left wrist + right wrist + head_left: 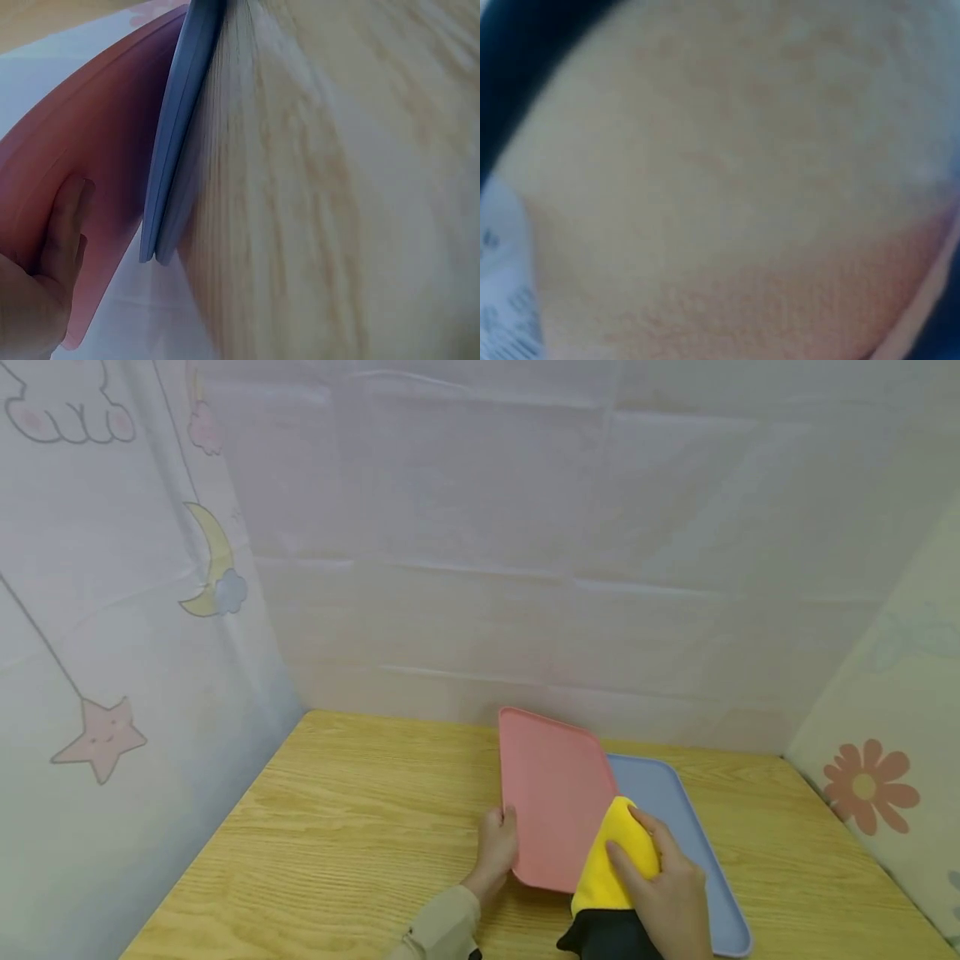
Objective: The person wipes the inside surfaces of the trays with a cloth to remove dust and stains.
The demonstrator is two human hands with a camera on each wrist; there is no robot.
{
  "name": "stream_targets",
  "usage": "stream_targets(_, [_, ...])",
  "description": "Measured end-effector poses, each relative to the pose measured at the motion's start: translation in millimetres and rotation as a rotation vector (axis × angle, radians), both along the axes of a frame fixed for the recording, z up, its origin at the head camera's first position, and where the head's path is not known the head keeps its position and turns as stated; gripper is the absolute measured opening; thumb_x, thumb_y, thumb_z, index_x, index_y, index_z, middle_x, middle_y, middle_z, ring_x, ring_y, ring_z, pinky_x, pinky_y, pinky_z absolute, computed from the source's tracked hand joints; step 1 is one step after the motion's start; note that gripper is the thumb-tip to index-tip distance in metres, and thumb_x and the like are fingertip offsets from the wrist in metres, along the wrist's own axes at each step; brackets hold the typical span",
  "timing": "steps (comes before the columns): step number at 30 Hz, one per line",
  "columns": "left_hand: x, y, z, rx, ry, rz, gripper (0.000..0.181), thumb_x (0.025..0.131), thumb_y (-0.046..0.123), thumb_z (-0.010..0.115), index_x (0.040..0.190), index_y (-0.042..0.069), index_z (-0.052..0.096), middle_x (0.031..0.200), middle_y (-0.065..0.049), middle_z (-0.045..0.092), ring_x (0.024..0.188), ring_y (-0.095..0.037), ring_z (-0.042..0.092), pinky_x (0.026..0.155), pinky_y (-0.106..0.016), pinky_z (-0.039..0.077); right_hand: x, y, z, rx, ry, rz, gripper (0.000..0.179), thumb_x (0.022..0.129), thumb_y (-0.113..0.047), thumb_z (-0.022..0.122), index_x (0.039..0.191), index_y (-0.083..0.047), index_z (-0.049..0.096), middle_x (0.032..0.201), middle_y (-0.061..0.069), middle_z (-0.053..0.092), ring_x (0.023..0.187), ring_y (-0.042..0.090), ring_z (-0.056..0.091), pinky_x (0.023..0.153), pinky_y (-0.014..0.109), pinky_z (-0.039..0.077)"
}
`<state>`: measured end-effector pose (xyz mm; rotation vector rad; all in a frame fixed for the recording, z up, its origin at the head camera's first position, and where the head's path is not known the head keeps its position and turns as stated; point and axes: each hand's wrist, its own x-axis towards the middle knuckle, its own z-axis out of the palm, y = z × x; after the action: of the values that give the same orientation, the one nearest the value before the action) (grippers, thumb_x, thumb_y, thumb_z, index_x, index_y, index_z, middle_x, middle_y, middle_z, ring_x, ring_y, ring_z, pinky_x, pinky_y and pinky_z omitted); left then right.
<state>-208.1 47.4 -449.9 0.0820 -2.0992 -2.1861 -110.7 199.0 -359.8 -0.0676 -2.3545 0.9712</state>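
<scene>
My left hand grips the left edge of a pink tray, which is tilted up over a blue tray. In the left wrist view, the fingers lie against the underside of the pink tray, with the blue tray's rim beside it. A soft yellow-and-black cloth item is held in my right hand, thumb and fingers pinching its yellow part over the pink tray's lower right corner. The blurred right wrist view has a printed white tag and dark fabric.
Both trays are at the right half of a wood-grain table. A pale fabric backdrop stands along the table's back edge, and printed side panels close in at left and right.
</scene>
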Motion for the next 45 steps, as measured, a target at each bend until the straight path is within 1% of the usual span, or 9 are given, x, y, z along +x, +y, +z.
stream_targets(5, [1.8,5.3,2.3,-0.008,0.006,-0.020,0.030,0.094,0.008,0.038,0.064,0.006,0.042,0.057,0.003,0.037,0.050,-0.009,0.036,0.045,-0.023,0.031,0.9,-1,0.3,-0.002,-0.028,0.005,0.041,0.077,-0.019,0.069,0.115,-0.007,0.056,0.089,0.018,0.062,0.047,0.007,0.044,0.043,0.023,0.039])
stream_targets(10, [2.7,10.6,3.2,-0.014,0.009,-0.035,0.028,0.093,0.008,0.038,0.070,-0.002,0.050,0.059,0.002,0.040,0.053,-0.009,0.038,0.047,-0.024,0.034,1.4,-2,0.1,-0.002,-0.032,0.007,0.042,0.077,-0.019,0.070,0.115,-0.008,0.057,0.090,0.019,0.062,0.049,0.007,0.045,0.045,0.023,0.039])
stream_targets(19, [-1.4,19.4,0.2,-0.023,0.002,-0.070,0.025,0.092,0.008,0.039,0.076,-0.005,0.054,0.062,0.000,0.044,0.055,-0.010,0.042,0.048,-0.024,0.037,1.0,-3,-2.6,-0.008,-0.032,0.027,0.042,0.077,-0.018,0.070,0.115,-0.009,0.057,0.090,0.018,0.062,0.048,0.007,0.044,0.044,0.023,0.039])
stream_targets(24, [-2.5,23.7,-1.0,-0.062,0.008,-0.062,0.018,0.086,0.004,0.043,0.080,-0.006,0.056,0.065,-0.001,0.048,0.059,-0.011,0.045,0.052,-0.026,0.041,-0.1,-4,-3.3,-0.009,-0.034,0.030,0.042,0.076,-0.018,0.071,0.115,-0.009,0.057,0.092,0.019,0.062,0.048,0.008,0.045,0.044,0.023,0.040])
stream_targets(28, [-1.4,26.4,-0.8,-0.069,-0.007,-0.075,0.013,0.082,0.001,0.045,0.083,-0.007,0.054,0.069,-0.003,0.049,0.063,-0.013,0.046,0.055,-0.027,0.042,-1.1,-4,-4.1,0.003,-0.034,0.023,0.042,0.076,-0.018,0.071,0.115,-0.008,0.057,0.092,0.019,0.062,0.049,0.008,0.046,0.045,0.023,0.040])
stream_targets(35, [0.6,27.5,0.1,-0.143,0.057,-0.100,0.010,0.079,-0.004,0.045,0.086,-0.008,0.052,0.075,-0.006,0.050,0.070,-0.016,0.045,0.063,-0.031,0.043,-2.3,-6,-4.5,0.004,-0.038,0.033,0.042,0.076,-0.019,0.071,0.115,-0.008,0.057,0.093,0.019,0.062,0.050,0.009,0.046,0.046,0.023,0.040])
stream_targets(38, [0.9,28.3,-0.4,-0.143,0.062,-0.126,0.012,0.078,-0.006,0.044,0.088,-0.008,0.051,0.076,-0.005,0.049,0.071,-0.016,0.044,0.064,-0.031,0.043,-2.7,-6,-4.6,0.002,-0.058,0.039,0.042,0.077,-0.020,0.070,0.115,-0.009,0.057,0.093,0.019,0.062,0.051,0.009,0.046,0.046,0.023,0.040])
stream_targets(41, [1.7,30.4,1.8,-0.124,0.021,-0.174,0.016,0.079,-0.004,0.045,0.094,-0.006,0.051,0.078,-0.004,0.048,0.071,-0.015,0.044,0.064,-0.029,0.042,-2.6,-6,-4.2,0.007,-0.065,0.048,0.042,0.078,-0.021,0.070,0.115,-0.009,0.057,0.093,0.018,0.062,0.051,0.009,0.045,0.045,0.024,0.039])
stream_targets(45, [2.1,35.0,2.6,-0.113,-0.018,-0.233,0.024,0.079,-0.001,0.048,0.103,-0.004,0.050,0.085,-0.005,0.052,0.074,-0.015,0.047,0.065,-0.028,0.044,-1.7,-6,-3.4,0.011,-0.080,0.044,0.042,0.078,-0.022,0.069,0.116,-0.010,0.056,0.095,0.017,0.063,0.052,0.010,0.046,0.046,0.024,0.038])
